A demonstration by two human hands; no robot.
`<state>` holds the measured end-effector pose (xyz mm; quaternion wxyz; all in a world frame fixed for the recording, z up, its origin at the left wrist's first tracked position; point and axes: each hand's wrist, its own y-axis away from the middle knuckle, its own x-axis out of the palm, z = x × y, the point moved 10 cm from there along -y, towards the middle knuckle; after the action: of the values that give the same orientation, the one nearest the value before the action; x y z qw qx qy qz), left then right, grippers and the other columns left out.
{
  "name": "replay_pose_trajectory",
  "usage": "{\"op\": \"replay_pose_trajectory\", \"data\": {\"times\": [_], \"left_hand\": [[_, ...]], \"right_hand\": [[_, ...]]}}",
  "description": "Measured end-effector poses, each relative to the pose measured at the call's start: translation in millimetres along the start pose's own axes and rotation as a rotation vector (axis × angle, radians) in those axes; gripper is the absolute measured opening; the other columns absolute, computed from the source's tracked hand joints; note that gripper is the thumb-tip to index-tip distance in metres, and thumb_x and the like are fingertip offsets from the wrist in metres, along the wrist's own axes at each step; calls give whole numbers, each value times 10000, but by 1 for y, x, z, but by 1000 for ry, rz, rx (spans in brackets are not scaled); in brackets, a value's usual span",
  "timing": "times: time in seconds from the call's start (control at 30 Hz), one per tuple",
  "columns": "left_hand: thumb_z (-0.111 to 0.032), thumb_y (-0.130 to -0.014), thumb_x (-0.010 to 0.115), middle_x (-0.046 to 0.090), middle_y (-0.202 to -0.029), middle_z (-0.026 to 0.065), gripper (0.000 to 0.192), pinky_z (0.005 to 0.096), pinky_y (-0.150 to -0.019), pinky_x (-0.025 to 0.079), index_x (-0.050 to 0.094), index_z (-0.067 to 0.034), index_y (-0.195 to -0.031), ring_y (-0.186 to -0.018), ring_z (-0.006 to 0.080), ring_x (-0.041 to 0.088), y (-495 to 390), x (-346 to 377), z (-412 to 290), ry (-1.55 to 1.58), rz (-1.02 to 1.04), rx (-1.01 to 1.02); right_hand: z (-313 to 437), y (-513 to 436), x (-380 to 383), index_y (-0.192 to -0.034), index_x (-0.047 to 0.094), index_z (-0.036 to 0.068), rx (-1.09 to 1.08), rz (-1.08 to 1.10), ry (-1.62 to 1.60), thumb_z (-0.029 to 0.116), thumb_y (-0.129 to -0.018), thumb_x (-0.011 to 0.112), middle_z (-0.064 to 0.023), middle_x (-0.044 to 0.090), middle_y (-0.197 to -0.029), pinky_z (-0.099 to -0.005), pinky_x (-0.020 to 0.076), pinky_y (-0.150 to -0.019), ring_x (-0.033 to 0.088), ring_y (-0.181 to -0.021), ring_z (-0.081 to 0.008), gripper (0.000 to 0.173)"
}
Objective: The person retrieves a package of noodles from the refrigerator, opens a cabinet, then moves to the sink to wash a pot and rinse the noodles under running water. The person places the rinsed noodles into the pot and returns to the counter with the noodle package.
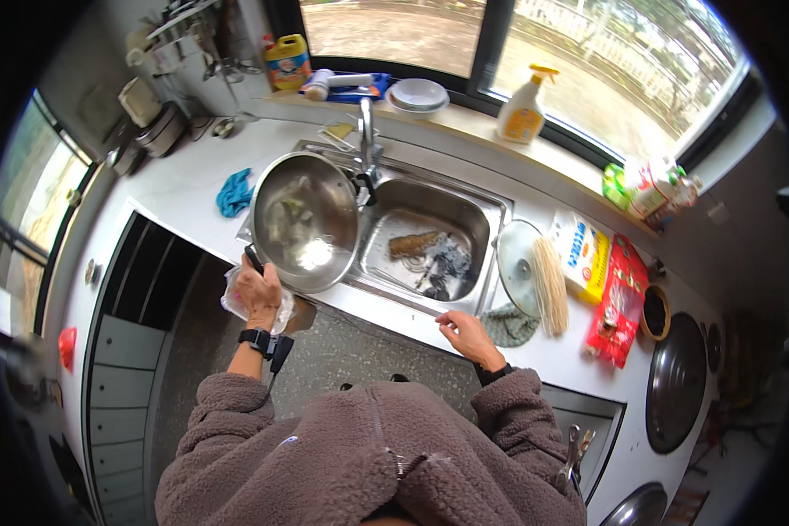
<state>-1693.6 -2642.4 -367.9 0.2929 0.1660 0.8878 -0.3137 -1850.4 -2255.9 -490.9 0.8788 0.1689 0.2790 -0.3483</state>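
My left hand (258,292) grips the black handle of a steel wok (306,223), which is tilted over the left part of the steel sink. Beneath that hand is a translucent plastic bag or tub (284,314), partly hidden. My right hand (468,334) holds nothing and hovers at the counter's front edge, fingers slightly bent and apart. Between the hands lies the sink basin (463,197), with a brown piece of food or sponge (413,244) and dark wet scraps (450,263) on its bottom. The faucet (367,138) stands behind the wok's right rim.
A glass lid (518,266), a bundle of dry noodles (551,286), a green cloth (511,327) and a red food packet (618,299) lie to the right. A blue cloth (235,192) lies left of the wok. A spray bottle (523,108) stands on the windowsill.
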Motion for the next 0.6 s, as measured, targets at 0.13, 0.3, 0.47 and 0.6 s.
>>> {"op": "replay_pose_trajectory", "data": {"times": [0.13, 0.3, 0.47, 0.6], "left_hand": [[-233, -754, 505, 614, -770, 258, 293, 443, -708, 447, 574, 41, -831, -743, 414, 598, 4, -20, 45, 104, -92, -269], [-225, -766, 493, 607, -732, 246, 294, 441, -701, 439, 563, 57, -811, -727, 396, 596, 11, -36, 68, 193, -42, -357], [-234, -755, 494, 597, -700, 240, 300, 435, -686, 449, 560, 53, -815, -706, 386, 599, 14, -47, 39, 123, -48, -254], [-235, -742, 488, 612, -777, 278, 344, 479, -720, 455, 545, 45, -934, -728, 447, 590, 20, -32, -3, 60, 59, -142]], "right_hand": [[15, -6, 8, -987, 640, 17, -40, 49, -13, 139, -838, 599, -136, 668, -888, -362, 487, -718, 623, -784, -270, 197], [29, -18, 18, -991, 643, 21, -63, 90, -44, 149, -841, 602, -128, 672, -898, -346, 488, -716, 626, -790, -255, 201], [47, -32, 40, -1044, 634, 20, -119, 181, -37, 178, -856, 590, -135, 673, -938, -331, 496, -728, 634, -798, -249, 249], [54, -46, 85, -1120, 595, -18, -41, 377, -169, 266, -913, 533, -129, 675, -950, -329, 499, -738, 639, -822, -224, 357]]}}
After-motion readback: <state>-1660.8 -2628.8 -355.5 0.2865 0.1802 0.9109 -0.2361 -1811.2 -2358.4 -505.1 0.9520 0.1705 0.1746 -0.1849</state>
